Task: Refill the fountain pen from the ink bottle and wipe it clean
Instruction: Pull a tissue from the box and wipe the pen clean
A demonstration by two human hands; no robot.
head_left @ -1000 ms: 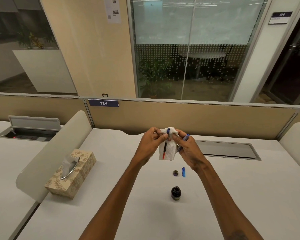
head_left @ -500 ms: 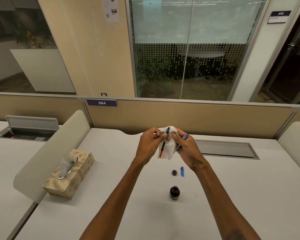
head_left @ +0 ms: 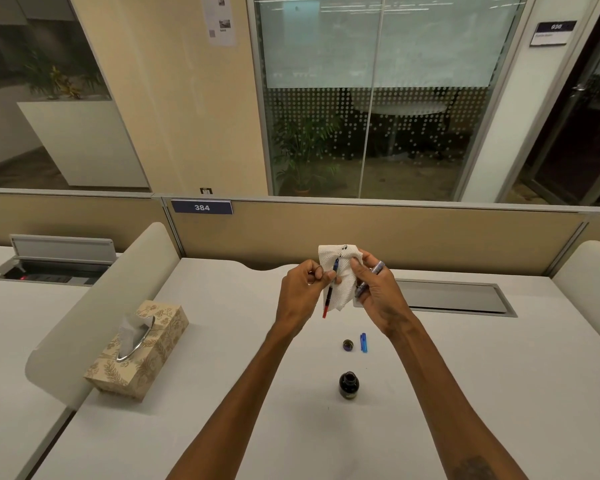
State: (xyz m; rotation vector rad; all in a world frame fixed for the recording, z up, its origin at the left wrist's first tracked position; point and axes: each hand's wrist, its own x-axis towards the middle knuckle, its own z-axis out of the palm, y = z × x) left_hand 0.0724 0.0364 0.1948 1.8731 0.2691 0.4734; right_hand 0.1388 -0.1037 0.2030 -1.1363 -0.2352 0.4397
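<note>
Above the white desk (head_left: 465, 375) my left hand (head_left: 300, 292) pinches the inner part of the fountain pen (head_left: 330, 292), a thin dark piece with a red lower end, nib end up. My right hand (head_left: 374, 292) holds a white tissue (head_left: 342, 271) with dark ink spots behind the nib, and also a translucent pen barrel (head_left: 369, 278) between its fingers. The open ink bottle (head_left: 349, 385) stands on the desk below my hands. Its round cap (head_left: 347, 345) and a blue pen cap (head_left: 363, 342) lie side by side beyond it.
A patterned tissue box (head_left: 139, 351) sits at the desk's left, against a curved white divider (head_left: 94, 313). A grey cable hatch (head_left: 454, 297) is set in the desk behind my right hand. A tan partition (head_left: 395, 233) closes off the back.
The tissue has opened out above the nib and ink spots now show on it. My hands have stayed in nearly the same place.
</note>
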